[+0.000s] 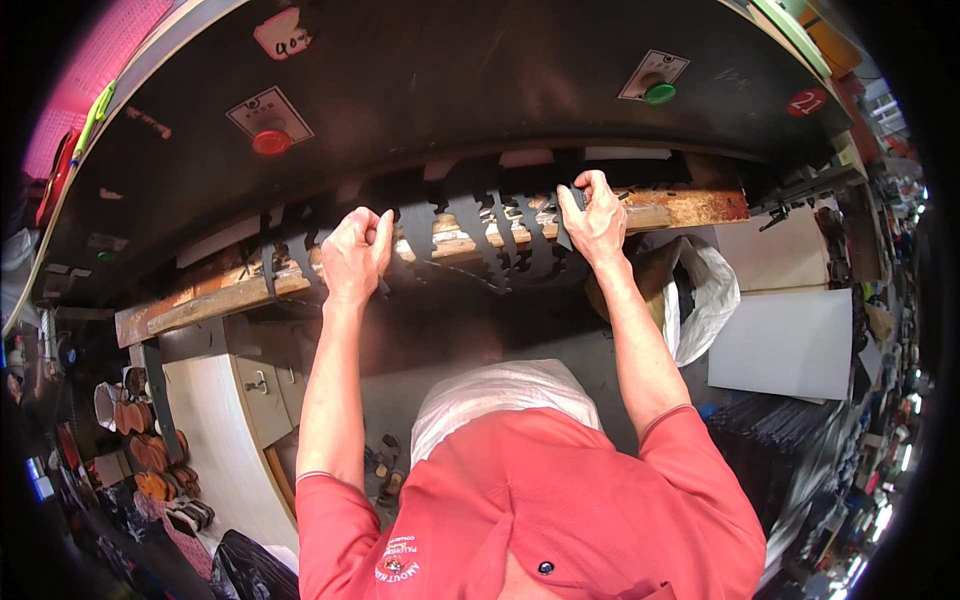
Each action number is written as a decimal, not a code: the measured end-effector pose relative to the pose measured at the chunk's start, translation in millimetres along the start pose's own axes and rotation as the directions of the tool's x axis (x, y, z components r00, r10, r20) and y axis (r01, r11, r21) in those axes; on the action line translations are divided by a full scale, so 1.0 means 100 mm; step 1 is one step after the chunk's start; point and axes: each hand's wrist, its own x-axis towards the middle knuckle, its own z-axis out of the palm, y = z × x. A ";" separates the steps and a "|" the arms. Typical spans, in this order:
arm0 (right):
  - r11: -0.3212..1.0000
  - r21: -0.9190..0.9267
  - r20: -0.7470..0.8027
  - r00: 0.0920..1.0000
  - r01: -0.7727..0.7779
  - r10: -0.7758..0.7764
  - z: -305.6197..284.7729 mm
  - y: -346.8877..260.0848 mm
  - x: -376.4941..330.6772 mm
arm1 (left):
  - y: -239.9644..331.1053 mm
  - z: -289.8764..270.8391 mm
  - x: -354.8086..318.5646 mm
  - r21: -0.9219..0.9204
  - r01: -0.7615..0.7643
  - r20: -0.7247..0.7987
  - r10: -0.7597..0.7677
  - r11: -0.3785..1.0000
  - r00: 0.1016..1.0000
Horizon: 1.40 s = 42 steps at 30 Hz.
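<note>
A dark sheet with cut-out gaps [415, 228] hangs in ragged strips over the front edge of a worn wooden board [690, 208], under the large black machine panel [470, 85]. My left hand [355, 255] is closed at the left part of the sheet, with thumb and fingers pinched together on it. Farther right, my right hand [597, 218] pinches the sheet's right end between thumb and curled forefinger. The back of the sheet is hidden in the shadow below the panel.
The panel carries a red button [271, 142] and a green button [660, 93]. At the right hang a white sack [722, 300] and a pale flat sheet [785, 345]. A light cabinet [205, 430] stands at the lower left, near stacked orange-brown pieces [150, 453].
</note>
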 end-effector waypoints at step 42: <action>0.885 0.269 0.593 0.790 -0.379 0.158 0.40 -0.95 1.91 | 0.24 0.78 1.36 -0.083 -0.236 0.315 0.250 0.968 0.916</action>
